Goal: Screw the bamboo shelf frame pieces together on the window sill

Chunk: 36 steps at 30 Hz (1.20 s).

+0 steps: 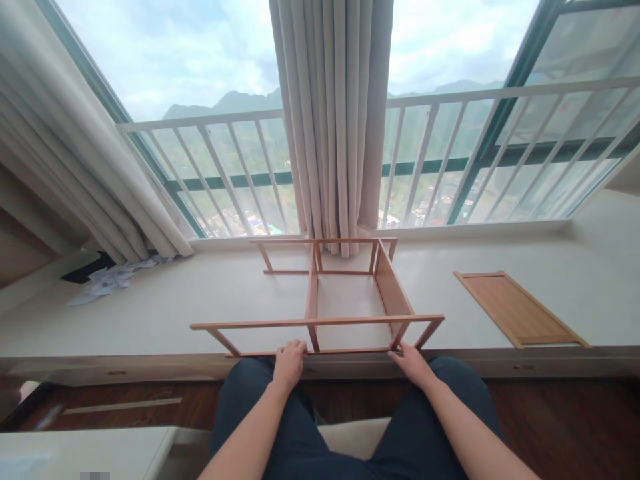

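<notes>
A wooden shelf frame (pixel 320 323) lies on its side on the white window ledge, with two panels (pixel 393 277) fixed between its long side frames. My left hand (pixel 290 363) has its fingers curled over the near lower rail, left of the inner panel. At the right panel's near lower corner, my right hand (pixel 413 365) is closed with its fingertips against the rail. A small dark thing shows by those fingertips, too small to name. To the right, a loose wooden panel (pixel 520 308) with edge strips lies flat on the ledge.
Crumpled papers or plastic bags (pixel 107 280) and a dark flat item (pixel 85 268) lie at the ledge's left end. A grey curtain (pixel 335 120) hangs down behind the frame, before a white railing (pixel 445 100). A white table corner (pixel 100 447) stands at lower left.
</notes>
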Each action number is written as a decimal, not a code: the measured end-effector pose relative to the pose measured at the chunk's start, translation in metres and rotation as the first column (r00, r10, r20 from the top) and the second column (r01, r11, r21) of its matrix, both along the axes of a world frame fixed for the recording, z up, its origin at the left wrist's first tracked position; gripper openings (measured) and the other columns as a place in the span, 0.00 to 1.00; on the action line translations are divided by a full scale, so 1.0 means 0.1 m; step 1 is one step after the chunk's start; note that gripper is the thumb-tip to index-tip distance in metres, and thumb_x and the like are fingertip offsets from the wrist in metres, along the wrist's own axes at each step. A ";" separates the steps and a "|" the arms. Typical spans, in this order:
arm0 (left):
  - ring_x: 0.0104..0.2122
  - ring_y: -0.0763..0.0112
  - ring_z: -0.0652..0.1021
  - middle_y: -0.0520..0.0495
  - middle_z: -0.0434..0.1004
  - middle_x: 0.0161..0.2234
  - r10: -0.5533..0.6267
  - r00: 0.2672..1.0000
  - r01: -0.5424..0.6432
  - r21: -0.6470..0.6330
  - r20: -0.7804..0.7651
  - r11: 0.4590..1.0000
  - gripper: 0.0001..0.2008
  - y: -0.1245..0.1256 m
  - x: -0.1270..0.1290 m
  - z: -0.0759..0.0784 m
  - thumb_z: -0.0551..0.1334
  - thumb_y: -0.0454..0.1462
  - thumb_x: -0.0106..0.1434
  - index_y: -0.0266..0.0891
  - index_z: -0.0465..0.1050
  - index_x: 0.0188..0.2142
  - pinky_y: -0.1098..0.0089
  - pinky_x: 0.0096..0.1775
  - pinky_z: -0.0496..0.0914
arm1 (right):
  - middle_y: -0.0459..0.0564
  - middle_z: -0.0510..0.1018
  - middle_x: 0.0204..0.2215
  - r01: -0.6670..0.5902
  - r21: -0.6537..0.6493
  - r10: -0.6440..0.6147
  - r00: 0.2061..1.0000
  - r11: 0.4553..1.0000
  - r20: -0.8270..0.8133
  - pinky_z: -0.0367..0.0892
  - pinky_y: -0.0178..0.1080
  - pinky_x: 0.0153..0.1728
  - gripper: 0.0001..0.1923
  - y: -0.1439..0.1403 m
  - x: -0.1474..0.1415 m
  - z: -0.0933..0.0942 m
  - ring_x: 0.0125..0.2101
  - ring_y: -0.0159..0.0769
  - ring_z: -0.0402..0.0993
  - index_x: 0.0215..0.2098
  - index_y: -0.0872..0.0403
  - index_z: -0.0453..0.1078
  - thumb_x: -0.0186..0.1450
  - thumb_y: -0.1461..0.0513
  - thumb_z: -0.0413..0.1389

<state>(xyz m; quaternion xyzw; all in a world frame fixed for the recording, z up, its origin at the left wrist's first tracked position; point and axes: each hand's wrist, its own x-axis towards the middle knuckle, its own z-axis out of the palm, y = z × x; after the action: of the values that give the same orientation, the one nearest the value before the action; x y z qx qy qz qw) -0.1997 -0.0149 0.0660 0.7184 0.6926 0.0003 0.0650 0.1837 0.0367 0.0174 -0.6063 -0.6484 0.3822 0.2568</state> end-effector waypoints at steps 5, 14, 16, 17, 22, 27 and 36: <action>0.48 0.60 0.71 0.45 0.75 0.45 0.026 1.000 -0.027 0.019 0.017 0.999 0.10 0.02 -0.02 -0.01 0.54 0.33 0.67 0.44 0.73 0.43 0.59 0.50 0.59 | 0.54 0.83 0.36 0.005 0.005 -0.005 1.000 1.000 -0.028 0.68 0.42 0.43 0.15 -0.04 0.01 0.05 0.42 0.48 0.79 0.40 0.52 0.73 0.62 0.52 0.54; 0.49 0.60 0.71 0.45 0.76 0.45 0.076 0.995 -0.079 0.048 0.068 0.996 0.11 0.02 -0.04 0.07 0.54 0.34 0.67 0.45 0.75 0.41 0.56 0.53 0.56 | 0.48 0.79 0.23 0.142 0.154 -0.145 0.989 0.978 0.006 0.64 0.39 0.33 0.18 -0.23 0.10 0.35 0.29 0.44 0.77 0.30 0.50 0.70 0.64 0.46 0.51; 0.49 0.61 0.71 0.46 0.76 0.44 0.093 0.992 -0.099 0.066 0.081 0.993 0.11 0.03 -0.06 0.09 0.53 0.35 0.68 0.45 0.74 0.41 0.56 0.54 0.56 | 0.49 0.77 0.22 0.223 0.237 -0.228 0.974 0.946 -0.005 0.64 0.39 0.33 0.22 -0.29 0.16 0.40 0.27 0.43 0.74 0.26 0.50 0.69 0.65 0.43 0.50; 0.49 0.61 0.71 0.46 0.76 0.44 0.104 0.991 -0.110 0.078 0.083 0.991 0.11 0.03 -0.09 0.10 0.53 0.35 0.68 0.46 0.74 0.41 0.56 0.54 0.55 | 0.49 0.75 0.21 0.275 0.271 -0.281 0.960 0.922 -0.017 0.63 0.39 0.32 0.23 -0.32 0.19 0.42 0.25 0.42 0.72 0.26 0.50 0.68 0.64 0.42 0.50; 0.50 0.58 0.69 0.44 0.74 0.46 0.190 0.980 -0.196 0.104 0.066 0.975 0.12 0.11 -0.22 0.12 0.54 0.35 0.68 0.47 0.77 0.41 0.53 0.54 0.54 | 0.39 0.63 0.16 0.552 0.319 -0.522 0.833 0.770 -0.181 0.62 0.37 0.28 0.25 -0.39 0.27 0.53 0.20 0.36 0.63 0.36 0.51 0.66 0.60 0.39 0.55; 0.50 0.58 0.67 0.44 0.71 0.47 0.249 0.968 -0.250 0.092 0.021 0.964 0.12 0.21 -0.34 0.15 0.56 0.38 0.67 0.51 0.79 0.40 0.53 0.53 0.54 | 0.33 0.55 0.16 0.490 0.228 -0.393 0.844 0.841 -0.365 0.59 0.35 0.25 0.37 -0.32 0.24 0.54 0.18 0.32 0.56 0.60 0.57 0.59 0.62 0.42 0.55; 0.50 0.56 0.74 0.41 0.77 0.49 0.418 0.888 -0.423 -0.016 0.189 0.906 0.17 0.40 -0.59 0.00 0.49 0.39 0.70 0.45 0.67 0.55 0.58 0.49 0.64 | 0.49 0.76 0.25 0.073 0.154 -0.021 0.949 0.985 -0.316 0.70 0.41 0.34 0.24 -0.47 0.01 0.55 0.31 0.44 0.74 0.47 0.54 0.75 0.64 0.47 0.54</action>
<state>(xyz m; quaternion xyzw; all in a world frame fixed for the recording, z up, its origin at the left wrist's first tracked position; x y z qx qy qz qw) -0.2590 0.0246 0.0660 0.5488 0.8223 0.0909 0.1195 0.1851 -0.0104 0.0727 -0.5304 -0.6139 0.4127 0.4142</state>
